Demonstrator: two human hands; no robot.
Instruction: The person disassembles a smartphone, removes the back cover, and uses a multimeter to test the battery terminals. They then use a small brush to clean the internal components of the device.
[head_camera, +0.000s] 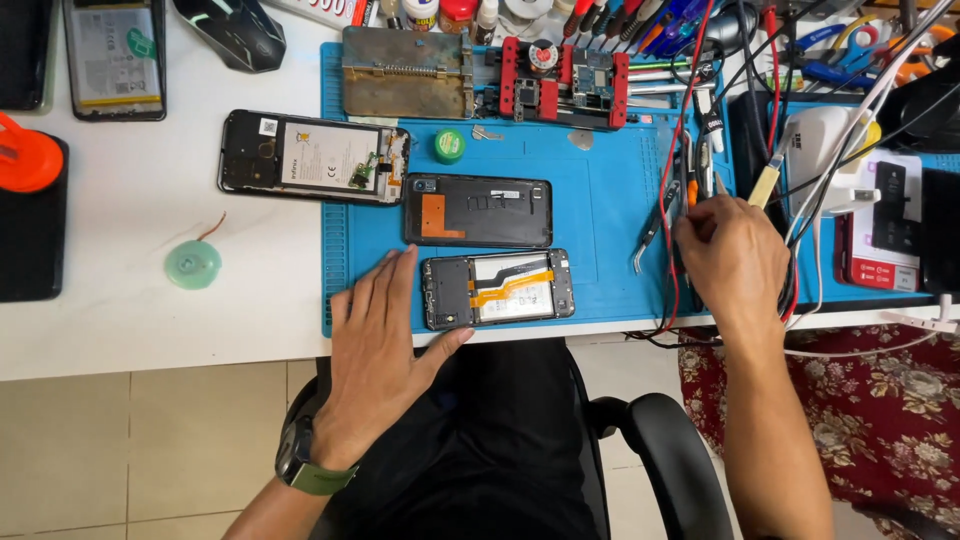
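Resting flat and open on the blue mat (600, 215), the left hand (380, 330) steadies the opened phone (498, 290) just beside it. The right hand (730, 260) reaches among tools (690, 190) by red wires (675, 170); its grip cannot be told.

Single head-worn view, looking steeply down onto a repair bench.

The camera sits above the seated person and faces almost straight down, the far edge of the white table (130, 330) toward the top of frame. It stands near enough that the blue work mat (600, 215) fills the centre, with the left hand (375, 345) and right hand (730, 255) entering from the bottom edge. The person's lap, the black chair armrest (665, 440) and tiled floor (130, 450) show below the table. There is no second view to overlap with.
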